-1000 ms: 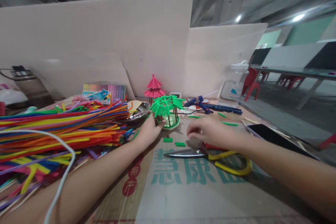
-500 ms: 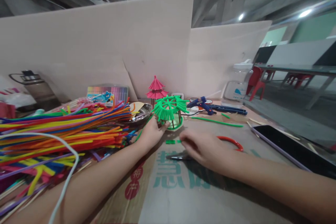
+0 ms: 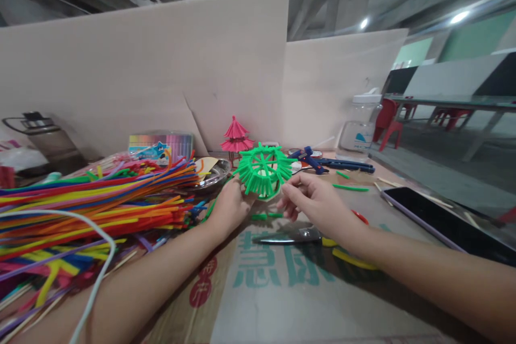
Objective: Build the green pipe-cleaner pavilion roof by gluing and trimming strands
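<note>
My left hand (image 3: 230, 205) is closed on the lower left side of a small green pipe-cleaner pavilion (image 3: 266, 166). Its spoked, fringed roof is tilted toward me, and the pale base shows only a little underneath. At the pavilion's lower right edge is my right hand (image 3: 312, 199), fingers curled and thumb close to the index finger. Whatever those fingertips hold, if anything, is too small to make out. Short green pipe-cleaner pieces (image 3: 260, 216) lie just below. Scissors (image 3: 296, 235) with red and yellow handles lie under my right hand, their handles partly covered.
Bundles of coloured pipe cleaners (image 3: 92, 193) fill the left, with a white cable (image 3: 105, 269) across them. Behind stand a pink pavilion (image 3: 236, 137), a blue glue gun (image 3: 308, 158) and a clear bottle (image 3: 360, 129). A phone (image 3: 443, 223) and thin sticks lie at right.
The green pavilion has tipped so its roof top faces me more. My right hand has risen to the pavilion's right edge, uncovering more of the scissors.
</note>
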Demonstrator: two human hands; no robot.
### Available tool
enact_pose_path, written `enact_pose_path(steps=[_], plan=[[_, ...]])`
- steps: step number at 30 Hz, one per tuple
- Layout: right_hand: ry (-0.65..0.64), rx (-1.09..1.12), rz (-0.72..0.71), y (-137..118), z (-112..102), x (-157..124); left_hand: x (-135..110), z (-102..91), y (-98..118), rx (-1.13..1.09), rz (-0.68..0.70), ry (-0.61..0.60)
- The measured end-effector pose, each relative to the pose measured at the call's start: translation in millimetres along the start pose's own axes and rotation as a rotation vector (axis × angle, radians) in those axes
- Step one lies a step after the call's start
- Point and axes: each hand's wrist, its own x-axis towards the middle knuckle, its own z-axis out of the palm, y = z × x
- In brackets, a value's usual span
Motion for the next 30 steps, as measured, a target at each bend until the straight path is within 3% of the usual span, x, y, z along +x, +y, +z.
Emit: enact_pose_path(steps=[11, 30], plan=[[0.017, -0.123, -0.078, 10.8, 1.9, 0.3, -1.1, -1.3, 3.0, 0.089, 0.055, 0.029], [-0.055, -0.156, -0.030, 8.0, 6.3, 1.0, -4.4, -0.1, 1.5, 0.103, 0.038, -0.010]])
